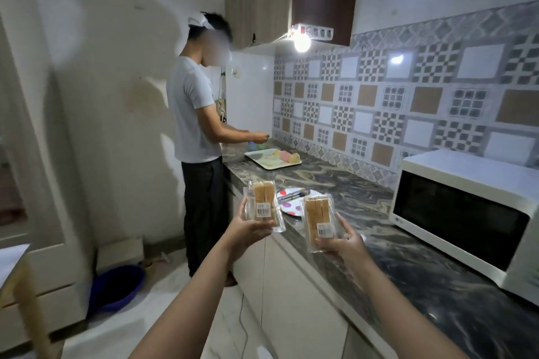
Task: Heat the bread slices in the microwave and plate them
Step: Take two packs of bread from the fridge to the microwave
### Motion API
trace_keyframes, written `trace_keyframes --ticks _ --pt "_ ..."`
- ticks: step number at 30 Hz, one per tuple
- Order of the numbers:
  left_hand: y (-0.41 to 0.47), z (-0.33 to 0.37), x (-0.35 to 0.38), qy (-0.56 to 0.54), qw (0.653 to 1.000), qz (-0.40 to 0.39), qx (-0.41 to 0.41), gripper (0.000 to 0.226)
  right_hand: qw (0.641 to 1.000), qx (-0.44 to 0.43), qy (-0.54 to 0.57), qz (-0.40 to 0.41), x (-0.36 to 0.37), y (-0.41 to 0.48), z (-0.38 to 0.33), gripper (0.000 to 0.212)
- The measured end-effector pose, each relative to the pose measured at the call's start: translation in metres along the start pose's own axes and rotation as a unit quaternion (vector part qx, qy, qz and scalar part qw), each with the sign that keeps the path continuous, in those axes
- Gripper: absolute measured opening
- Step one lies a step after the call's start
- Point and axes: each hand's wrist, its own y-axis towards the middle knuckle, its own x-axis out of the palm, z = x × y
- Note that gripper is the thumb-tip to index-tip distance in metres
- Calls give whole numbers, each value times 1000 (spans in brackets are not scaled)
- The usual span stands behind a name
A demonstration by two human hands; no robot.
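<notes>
My left hand (pixel 248 232) holds up a clear packet of bread slices (pixel 264 204) with a barcode label, in front of the counter's edge. My right hand (pixel 342 243) grips a second wrapped packet of bread slices (pixel 318 217) from below, a little lower and to the right. Behind both packets a white plate with coloured dots (pixel 291 207) lies on the dark marble counter (pixel 423 277), with dark utensils across it. The white microwave (pixel 466 216) stands at the right on the counter, its dark door closed.
Another person (pixel 201 131) stands at the counter's far end, hands over a white tray (pixel 272 159) holding coloured items. A blue basin (pixel 116 285) sits on the floor at the left. A wooden table corner (pixel 14 271) juts in at the far left.
</notes>
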Motion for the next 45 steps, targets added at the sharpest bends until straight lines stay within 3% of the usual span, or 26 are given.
trace_keyframes --ticks 6,14,25,29,31,34,39,43,45 --pt "124 13 25 24 997 -69 -15 92 997 -21 7 76 -28 81 -20 84" --pt "231 -33 133 12 979 -190 -79 94 970 -57 10 236 -127 112 -38 84" --pt "302 -40 341 -41 937 -338 -75 87 920 -117 -52 371 -268 113 -131 75" --pt "320 -29 397 -56 925 -362 -104 75 908 -85 -69 405 -306 119 -161 63" --pt "330 -30 418 -51 920 -368 -126 81 904 -62 -70 416 -321 124 -168 61" --pt "348 -34 441 -22 919 -363 -152 96 894 -36 -68 441 -339 135 -172 59" --pt "372 -44 469 47 912 -378 -155 97 887 -17 -64 457 -362 153 -179 61" --pt "388 -49 486 197 914 -349 -67 110 868 9 -127 479 -380 172 -184 60" --pt "395 -52 490 293 901 -321 -3 101 862 19 -152 483 -385 180 -185 59"
